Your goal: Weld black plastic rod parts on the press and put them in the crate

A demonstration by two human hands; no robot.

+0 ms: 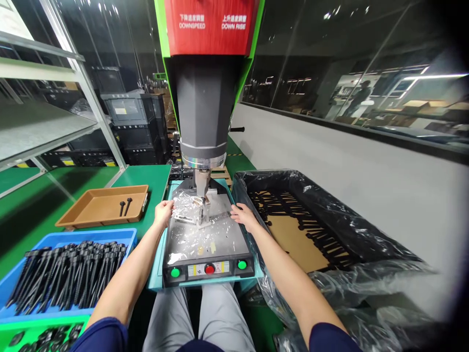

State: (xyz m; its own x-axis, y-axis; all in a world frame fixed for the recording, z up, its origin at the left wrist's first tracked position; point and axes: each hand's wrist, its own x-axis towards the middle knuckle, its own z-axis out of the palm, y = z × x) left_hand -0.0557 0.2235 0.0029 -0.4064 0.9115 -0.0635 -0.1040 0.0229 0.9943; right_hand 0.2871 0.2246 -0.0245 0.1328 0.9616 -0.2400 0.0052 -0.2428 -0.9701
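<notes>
I sit at a press machine point(205, 98) with a grey head and a red panel on top. Its metal horn point(202, 183) hangs just above a small metal fixture point(202, 211) on the foil-covered base plate point(205, 237). My left hand point(163, 212) rests at the left edge of the fixture, fingers curled on the foil. My right hand point(244, 215) lies at the fixture's right side, fingers pointing toward it. Whether either hand holds a part is hidden.
The panel in front has two green buttons point(175, 273) point(242, 265) and a red one point(209, 269). A blue bin point(62, 274) of several long black parts and a brown tray point(104, 205) with two black parts stand left. A plastic-lined box point(322, 225) with rows of black parts stands right.
</notes>
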